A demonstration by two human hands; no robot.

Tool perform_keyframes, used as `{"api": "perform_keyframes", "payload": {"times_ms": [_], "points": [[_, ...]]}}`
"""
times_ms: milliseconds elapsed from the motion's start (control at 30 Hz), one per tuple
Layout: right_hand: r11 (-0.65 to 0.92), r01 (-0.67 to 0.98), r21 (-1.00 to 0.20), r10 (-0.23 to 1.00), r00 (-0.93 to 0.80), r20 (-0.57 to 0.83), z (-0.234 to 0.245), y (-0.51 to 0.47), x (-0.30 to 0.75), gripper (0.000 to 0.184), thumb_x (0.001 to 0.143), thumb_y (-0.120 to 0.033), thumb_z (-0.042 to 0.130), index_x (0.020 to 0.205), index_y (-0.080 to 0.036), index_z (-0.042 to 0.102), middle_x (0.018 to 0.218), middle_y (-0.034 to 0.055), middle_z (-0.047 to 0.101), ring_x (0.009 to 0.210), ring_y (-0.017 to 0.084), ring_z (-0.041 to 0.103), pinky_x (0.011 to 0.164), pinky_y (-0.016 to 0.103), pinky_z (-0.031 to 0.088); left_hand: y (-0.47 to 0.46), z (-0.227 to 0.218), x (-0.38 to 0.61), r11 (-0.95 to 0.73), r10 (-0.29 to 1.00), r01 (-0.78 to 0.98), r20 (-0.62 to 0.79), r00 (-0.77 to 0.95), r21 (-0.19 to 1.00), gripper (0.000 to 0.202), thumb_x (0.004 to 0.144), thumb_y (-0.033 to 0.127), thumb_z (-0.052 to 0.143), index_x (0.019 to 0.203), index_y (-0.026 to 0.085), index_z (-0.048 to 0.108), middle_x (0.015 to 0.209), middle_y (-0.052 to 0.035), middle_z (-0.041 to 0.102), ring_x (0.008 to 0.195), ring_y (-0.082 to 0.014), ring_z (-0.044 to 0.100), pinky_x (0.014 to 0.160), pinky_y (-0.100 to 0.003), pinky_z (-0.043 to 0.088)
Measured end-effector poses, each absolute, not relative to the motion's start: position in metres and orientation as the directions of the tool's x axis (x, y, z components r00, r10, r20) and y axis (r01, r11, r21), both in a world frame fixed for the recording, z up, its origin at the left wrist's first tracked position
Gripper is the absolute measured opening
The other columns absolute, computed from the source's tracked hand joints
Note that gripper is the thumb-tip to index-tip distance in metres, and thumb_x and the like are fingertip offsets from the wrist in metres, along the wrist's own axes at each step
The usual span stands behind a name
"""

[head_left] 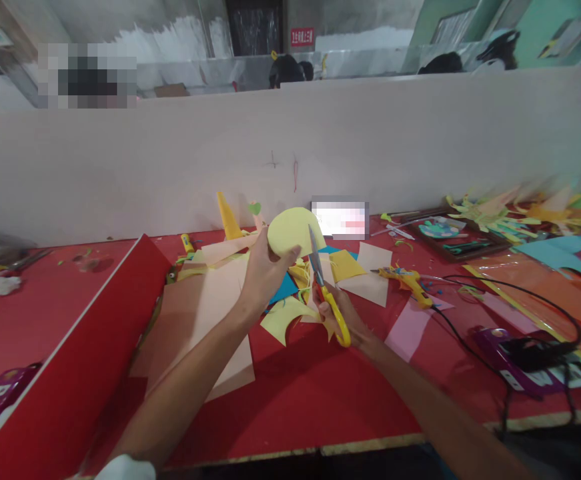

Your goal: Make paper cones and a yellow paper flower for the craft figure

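A rounded piece of pale yellow paper (293, 230) is pinched in my left hand (265, 270), thumb in front and fingers behind, raised above the table. My right hand (343, 310) grips yellow-handled scissors (340, 319), whose blades point up and overlap the paper's right edge. From this angle I cannot tell how far the blades are apart. Below my hands lies a yellow paper offcut (285, 319) with a curved notch. Blue paper (283, 290) and an orange-yellow piece (346, 265) show among other scraps.
Large tan sheets (205, 333) lie left, beside a red divider (105, 360). A yellow glue gun (410, 283) with a black cable is at right, near a purple box (515, 363) and a dark tray (450, 237). Behind stand a yellow cone (227, 217) and a lit screen (341, 219).
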State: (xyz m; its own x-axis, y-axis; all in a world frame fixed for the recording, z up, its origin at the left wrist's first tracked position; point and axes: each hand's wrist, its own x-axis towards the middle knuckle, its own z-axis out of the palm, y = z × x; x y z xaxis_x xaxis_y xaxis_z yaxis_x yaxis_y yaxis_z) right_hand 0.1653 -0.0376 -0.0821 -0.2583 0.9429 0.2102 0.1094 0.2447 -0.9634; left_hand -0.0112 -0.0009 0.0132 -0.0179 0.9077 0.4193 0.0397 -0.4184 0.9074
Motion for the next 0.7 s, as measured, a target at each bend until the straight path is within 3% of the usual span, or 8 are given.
{"api": "perform_keyframes", "payload": {"times_ms": [267, 467, 700], "points": [[0.290, 0.054, -0.956, 0.925, -0.271, 0.265, -0.0819, -0.0378, 0.1683, 0.063, 0.088, -0.086, 0.051, 0.079, -0.023, 0.049, 0.074, 0.0009, 0.051, 0.062, 0.014, 0.043, 0.055, 0.030, 0.034, 0.0041, 0.0218, -0.0223, -0.399, 0.917, 0.052, 0.397, 0.035, 0.916, 0.035, 0.085, 0.040, 0.077, 0.107, 0.019, 0.061, 0.108, -0.0099, 0.076, 0.098, -0.0232, 0.073, 0.080, -0.035, 0.064], [0.301, 0.082, -0.950, 0.915, -0.306, 0.264, -0.0772, -0.0405, 0.1677, 0.070, 0.085, -0.094, 0.042, 0.075, -0.025, 0.047, 0.064, -0.0012, 0.046, 0.056, 0.015, 0.041, 0.052, 0.030, 0.032, 0.0067, 0.0151, -0.0214, -0.399, 0.917, 0.069, 0.398, 0.028, 0.914, 0.034, 0.086, 0.037, 0.076, 0.111, 0.018, 0.062, 0.108, -0.0096, 0.074, 0.098, -0.0231, 0.073, 0.080, -0.035, 0.064], [0.301, 0.055, -0.952, 0.913, -0.305, 0.271, -0.0853, -0.0398, 0.1692, 0.066, 0.090, -0.089, 0.042, 0.076, -0.024, 0.048, 0.057, -0.0025, 0.047, 0.050, 0.014, 0.044, 0.048, 0.029, 0.034, 0.0063, 0.0155, -0.0197, -0.359, 0.933, 0.036, 0.358, 0.032, 0.933, 0.040, 0.083, 0.036, 0.078, 0.115, 0.018, 0.060, 0.112, -0.0102, 0.073, 0.100, -0.0233, 0.072, 0.081, -0.035, 0.063]]}}
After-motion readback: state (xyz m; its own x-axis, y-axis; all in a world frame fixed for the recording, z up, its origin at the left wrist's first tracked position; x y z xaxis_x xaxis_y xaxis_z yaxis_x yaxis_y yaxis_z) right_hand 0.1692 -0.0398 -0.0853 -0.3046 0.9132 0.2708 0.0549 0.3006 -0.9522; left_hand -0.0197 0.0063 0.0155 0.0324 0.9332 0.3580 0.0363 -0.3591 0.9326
